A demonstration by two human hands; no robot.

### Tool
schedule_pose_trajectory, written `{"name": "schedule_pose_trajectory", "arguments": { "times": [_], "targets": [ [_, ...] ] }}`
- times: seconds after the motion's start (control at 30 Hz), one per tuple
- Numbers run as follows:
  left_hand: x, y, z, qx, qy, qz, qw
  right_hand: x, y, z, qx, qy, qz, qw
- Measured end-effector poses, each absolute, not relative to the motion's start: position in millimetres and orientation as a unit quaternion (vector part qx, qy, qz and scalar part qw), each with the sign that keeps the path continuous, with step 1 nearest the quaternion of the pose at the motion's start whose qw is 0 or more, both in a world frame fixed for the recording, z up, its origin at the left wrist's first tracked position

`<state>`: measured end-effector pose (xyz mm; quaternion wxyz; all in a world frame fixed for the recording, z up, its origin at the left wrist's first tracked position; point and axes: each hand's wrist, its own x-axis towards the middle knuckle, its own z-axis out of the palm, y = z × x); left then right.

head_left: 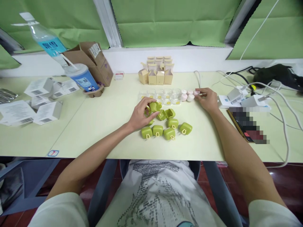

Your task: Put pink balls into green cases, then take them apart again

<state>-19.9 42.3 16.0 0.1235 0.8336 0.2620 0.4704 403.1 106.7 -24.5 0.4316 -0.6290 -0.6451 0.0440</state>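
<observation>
My left hand [143,115] is closed round a small green case [155,107], which stands open with its hollow side showing. My right hand [207,99] pinches a pale pink egg-shaped piece [196,93] at the end of a small group of similar pink pieces [190,97]. Beside that group lies a row of clear plastic cups [167,94] with yellow marks in them. Just in front of my left hand are several more green cases with pale yellow loops [169,133]; some are shut, and an open one [161,115] lies near my fingertips.
Small open cardboard boxes [160,77] stand by the wall. At left are white boxes [44,112], a blue cup [84,78], a large bottle [47,41] and a brown carton [100,64]. A power strip [226,101], white cables and a phone [243,123] are at right.
</observation>
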Motion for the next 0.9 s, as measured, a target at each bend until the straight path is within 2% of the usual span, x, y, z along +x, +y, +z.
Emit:
{"name": "schedule_pose_trajectory", "arguments": {
  "times": [0.37,0.53,0.63,0.7,0.8,0.9],
  "targets": [
    [-18.1,43.3,16.8,0.828,0.267,0.477,0.123,405.3,105.3,-25.2,-0.617,-0.652,0.061,0.435],
    [-48.8,58.8,47.7,0.832,0.268,0.47,0.12,402.6,82.7,4.3,-0.607,-0.61,-0.007,0.51],
    [-91.2,77.4,76.2,0.878,0.297,0.328,0.18,376.0,63.6,28.7,-0.571,-0.593,-0.06,0.565],
    [-115.6,89.3,87.7,0.879,0.333,0.243,0.238,348.9,52.9,38.8,-0.528,-0.637,-0.047,0.56],
    [-129.8,99.7,87.7,0.881,0.36,0.108,0.288,308.7,41.7,42.9,-0.441,-0.761,0.008,0.476],
    [-122.8,100.0,78.1,0.873,0.39,0.052,0.29,285.5,35.4,41.4,-0.387,-0.831,0.059,0.395]
  ]
}}
